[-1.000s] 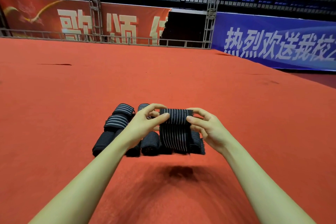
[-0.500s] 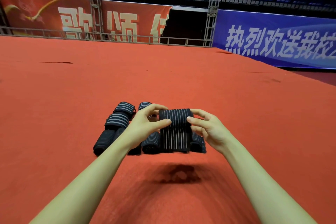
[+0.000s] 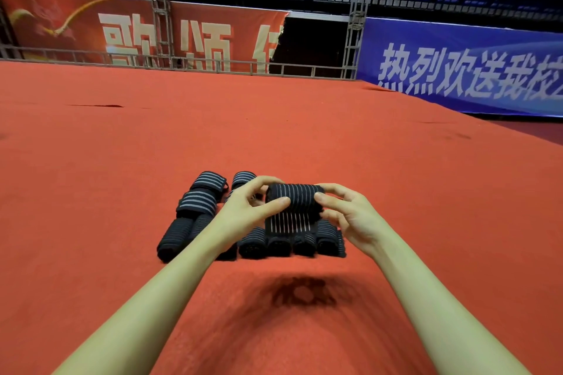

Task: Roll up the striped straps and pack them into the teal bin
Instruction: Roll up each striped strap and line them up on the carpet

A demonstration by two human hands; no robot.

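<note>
Red carpet (image 3: 304, 137) is filling the whole floor, running back to a metal rail, a red banner (image 3: 137, 36) on the far left and a blue banner (image 3: 463, 67) on the far right, dark seating rows above both. No teal bin is showing anywhere in view.

Diff vs 1.0 s ago: the hanging tail of the striped strap (image 3: 291, 207) is getting shorter. Back then it was draping down past the rolled pile; now it is ending just above the front rolls, and the wound part at the top is looking thicker. Hands are sitting at roughly the same spot over the pile; the camera view is barely shifting.

Left hand (image 3: 243, 213) is pinching the strap's left end, thumb in front and index finger curling over the top. Right hand (image 3: 350, 216) is mirroring that on the right end, thumb pressing the front face, fingers wrapping behind. Both are holding the roll up in the air, between the two sets of fingertips, with the loose tail hanging straight down below them.

Rolled straps (image 3: 195, 216) are lying on the carpet directly under and to the left of the fingers, packed side by side and touching, some stacked two deep at the far left. A dark shadow is sitting on the carpet nearer than the pile, between the two forearms.
</note>
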